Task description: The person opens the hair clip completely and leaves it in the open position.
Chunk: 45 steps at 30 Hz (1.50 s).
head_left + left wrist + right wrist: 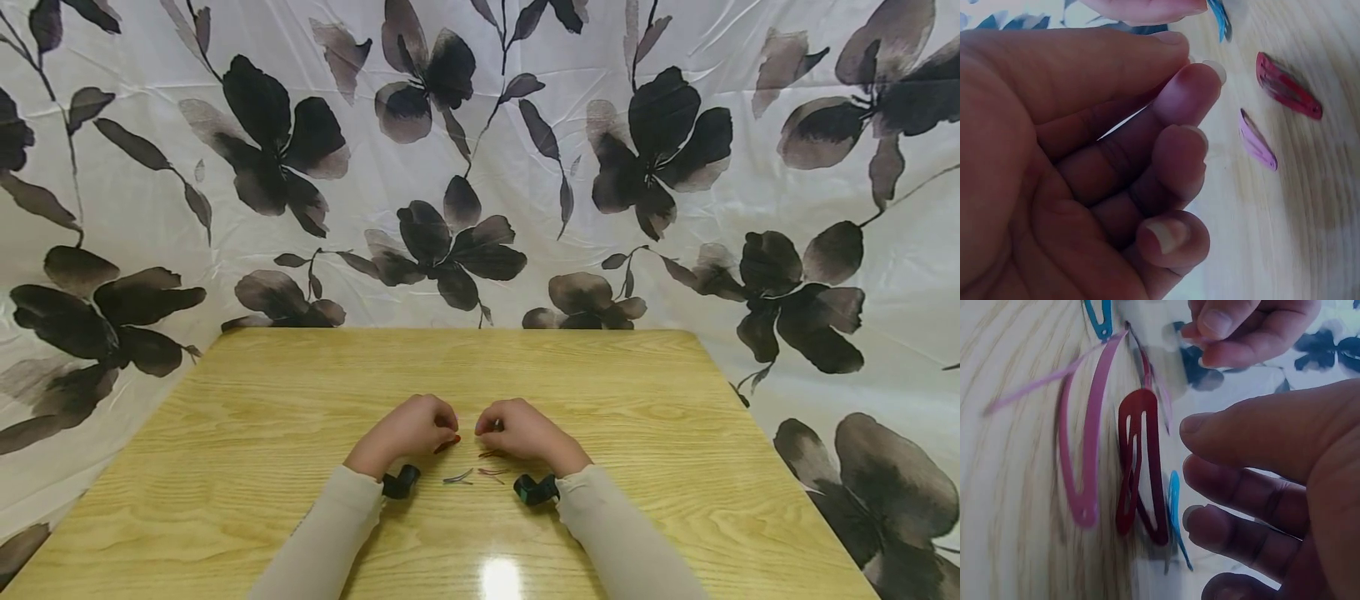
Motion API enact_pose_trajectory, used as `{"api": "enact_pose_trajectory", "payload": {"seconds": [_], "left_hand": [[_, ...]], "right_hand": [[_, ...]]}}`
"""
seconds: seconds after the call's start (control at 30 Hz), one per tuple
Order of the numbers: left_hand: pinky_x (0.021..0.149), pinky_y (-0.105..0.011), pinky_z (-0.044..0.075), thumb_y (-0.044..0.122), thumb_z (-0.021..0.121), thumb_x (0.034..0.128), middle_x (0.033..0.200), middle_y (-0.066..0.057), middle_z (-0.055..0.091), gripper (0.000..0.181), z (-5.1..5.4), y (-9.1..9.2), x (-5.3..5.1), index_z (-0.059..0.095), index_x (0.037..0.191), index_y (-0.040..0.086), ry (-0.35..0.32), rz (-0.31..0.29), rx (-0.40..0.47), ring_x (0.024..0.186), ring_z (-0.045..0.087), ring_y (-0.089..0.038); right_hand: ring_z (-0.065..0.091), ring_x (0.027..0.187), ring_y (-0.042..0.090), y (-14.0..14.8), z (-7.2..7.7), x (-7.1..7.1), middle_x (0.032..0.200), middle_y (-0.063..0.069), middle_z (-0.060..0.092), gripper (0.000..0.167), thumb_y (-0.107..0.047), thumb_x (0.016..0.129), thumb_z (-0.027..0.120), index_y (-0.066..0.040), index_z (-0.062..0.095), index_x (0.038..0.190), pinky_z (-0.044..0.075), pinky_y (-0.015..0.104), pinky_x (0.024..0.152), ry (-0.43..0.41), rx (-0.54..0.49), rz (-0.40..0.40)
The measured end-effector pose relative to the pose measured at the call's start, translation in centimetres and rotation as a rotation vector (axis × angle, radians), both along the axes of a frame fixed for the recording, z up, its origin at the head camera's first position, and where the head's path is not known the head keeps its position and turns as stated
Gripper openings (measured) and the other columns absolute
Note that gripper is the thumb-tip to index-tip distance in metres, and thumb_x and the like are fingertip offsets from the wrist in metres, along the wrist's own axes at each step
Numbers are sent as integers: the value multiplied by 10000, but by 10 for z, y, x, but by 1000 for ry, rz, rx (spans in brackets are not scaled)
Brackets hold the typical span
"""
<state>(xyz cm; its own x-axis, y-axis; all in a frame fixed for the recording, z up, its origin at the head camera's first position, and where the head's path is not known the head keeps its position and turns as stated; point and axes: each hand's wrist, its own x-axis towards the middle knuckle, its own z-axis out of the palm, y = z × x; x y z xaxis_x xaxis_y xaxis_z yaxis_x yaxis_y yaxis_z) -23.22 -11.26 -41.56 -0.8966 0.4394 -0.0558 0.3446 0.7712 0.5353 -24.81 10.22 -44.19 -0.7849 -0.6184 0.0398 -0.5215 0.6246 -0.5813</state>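
My left hand is curled above the table, its thumb tip against the index finger in the left wrist view, with no object visible between them. A red clip lies below its fingertips. Facing it, my right hand is loosely bent, thumb and fingers apart and holding nothing visible. Beside that hand, in the right wrist view, are a red clip, a pink clip and a blue clip. In the left wrist view, a pink clip lies beside a red one.
On the wooden table, a blue-grey clip and a pink clip lie between the wrists. Each wrist carries a dark camera. Flowered cloth hangs behind the table.
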Motion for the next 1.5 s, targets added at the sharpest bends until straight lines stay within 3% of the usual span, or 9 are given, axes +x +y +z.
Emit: {"api": "enact_pose_trajectory", "payload": {"seconds": [0.5, 1.5], "left_hand": [[620, -283, 428, 65, 686, 834, 721, 34, 610, 95, 2, -13, 0, 689, 758, 120, -59, 40, -1, 647, 513, -139], [522, -240, 372, 47, 762, 769, 567, 43, 536, 237, -8, -10, 2, 623, 588, 113, 8, 13, -91, 528, 442, -110]], "right_hand": [[583, 821, 91, -18, 4, 0, 975, -31, 713, 120, -156, 914, 651, -137, 745, 988, 488, 261, 770, -4, 12, 3], [615, 841, 81, -42, 0, -1, 943, -54, 715, 120, -139, 875, 684, -156, 751, 974, 495, 235, 781, 76, 125, -10]]}}
